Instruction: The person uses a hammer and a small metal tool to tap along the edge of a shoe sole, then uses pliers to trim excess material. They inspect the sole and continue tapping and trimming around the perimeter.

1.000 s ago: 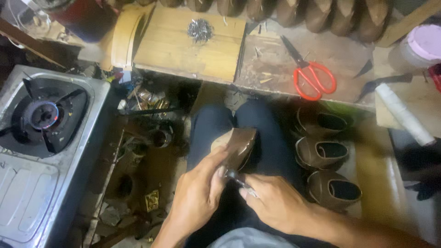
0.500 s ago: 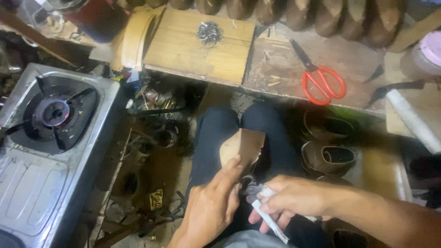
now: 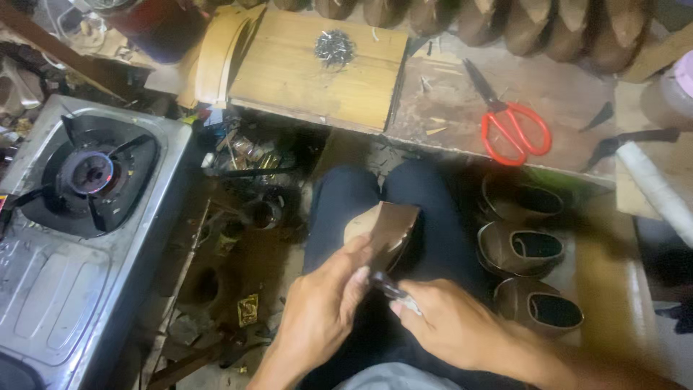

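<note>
Shoe: brown upper on a pale last, resting on the person's lap, tipped up toward the tabletop — propped there so both hands can get at its near end.
Left hand: fingers wrapped round the shoe's near end, thumb pressed along the edge, which braces it against the thigh.
Right hand: fingers closed on a small dark tool, its tip touching the shoe's edge just beside the left thumb.
Tabletop: red scissors and a heap of tacks on a wooden board — within reach, ahead of the knees.
Floor, right: three more brown shoes in a row, openings up.
Left: gas stove, apart from the work.
</note>
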